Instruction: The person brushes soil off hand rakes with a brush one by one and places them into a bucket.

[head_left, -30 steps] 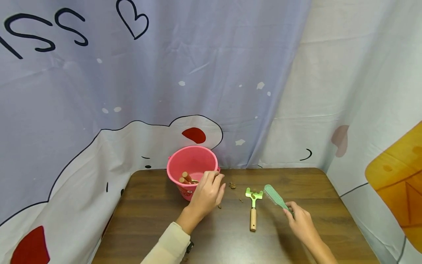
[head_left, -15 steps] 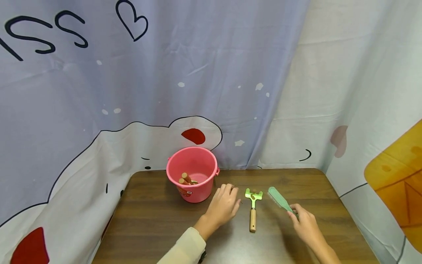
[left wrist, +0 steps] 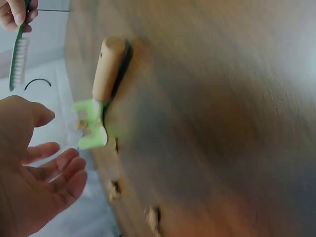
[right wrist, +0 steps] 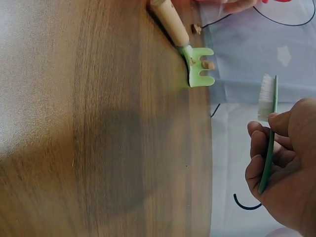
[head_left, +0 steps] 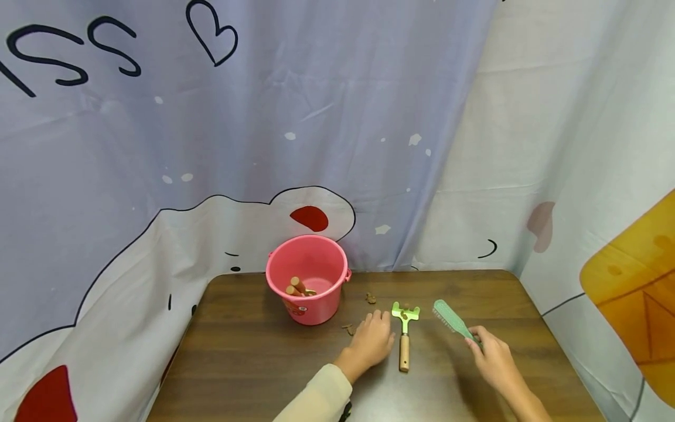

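My right hand (head_left: 493, 358) grips a green brush (head_left: 452, 319) by its handle, holding it above the table; in the right wrist view its white bristles (right wrist: 265, 96) face left. A small green hand rake (head_left: 405, 331) with a wooden handle lies on the table between the hands, brown crumbs on its head. Just left of the rake is my left hand (head_left: 371, 340). In the left wrist view that hand's fingers (left wrist: 59, 163) are loosely bent with nothing between them.
A pink bucket (head_left: 307, 272) stands at the table's back left, wooden handles (head_left: 297, 285) inside it. Brown bits (head_left: 371, 298) lie between bucket and rake, with more dry scraps (head_left: 348, 329) nearer the front. A printed curtain (head_left: 369, 146) hangs behind the table (head_left: 253, 363).
My left hand has moved right from the bucket's rim, past the brown bits, to beside the rake. The brush in my right hand has shifted slightly right, away from the rake.
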Tool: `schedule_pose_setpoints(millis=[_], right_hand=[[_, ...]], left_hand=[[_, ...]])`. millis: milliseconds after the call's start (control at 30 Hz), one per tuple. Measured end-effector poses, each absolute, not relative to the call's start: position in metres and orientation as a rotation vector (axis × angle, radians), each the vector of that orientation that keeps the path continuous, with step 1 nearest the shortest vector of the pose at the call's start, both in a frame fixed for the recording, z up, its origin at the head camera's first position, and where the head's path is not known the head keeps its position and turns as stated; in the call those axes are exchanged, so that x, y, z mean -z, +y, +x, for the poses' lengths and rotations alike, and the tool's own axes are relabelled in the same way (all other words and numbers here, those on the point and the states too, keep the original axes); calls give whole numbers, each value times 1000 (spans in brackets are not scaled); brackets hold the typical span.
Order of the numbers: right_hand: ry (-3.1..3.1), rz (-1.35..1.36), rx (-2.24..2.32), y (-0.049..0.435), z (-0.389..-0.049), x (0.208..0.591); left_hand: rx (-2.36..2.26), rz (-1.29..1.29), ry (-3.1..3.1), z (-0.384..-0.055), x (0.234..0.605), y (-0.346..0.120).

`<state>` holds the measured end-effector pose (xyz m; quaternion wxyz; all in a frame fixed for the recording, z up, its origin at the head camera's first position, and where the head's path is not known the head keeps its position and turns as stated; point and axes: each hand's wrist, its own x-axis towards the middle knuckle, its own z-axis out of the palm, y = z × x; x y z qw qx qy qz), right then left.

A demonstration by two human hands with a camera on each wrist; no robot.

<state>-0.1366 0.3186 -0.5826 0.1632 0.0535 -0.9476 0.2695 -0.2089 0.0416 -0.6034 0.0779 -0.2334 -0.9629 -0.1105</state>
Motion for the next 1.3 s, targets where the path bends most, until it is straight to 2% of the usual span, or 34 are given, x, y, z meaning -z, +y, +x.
schedule_pose_setpoints(millis=[233, 467, 933, 1300], right_hand=[[-2721, 105, -820, 318, -142, 587], [-2753, 108, -865, 315, -144, 588], [-2810, 91, -908, 320, -146, 585], [-2813, 79, -904, 319, -143, 585]], left_hand=[[630, -413, -3038, -203, 608, 79], [624, -235, -3072, -199, 612, 104], [478, -198, -3078, -207, 641, 118], [404, -238, -3082, -206, 642, 110]])
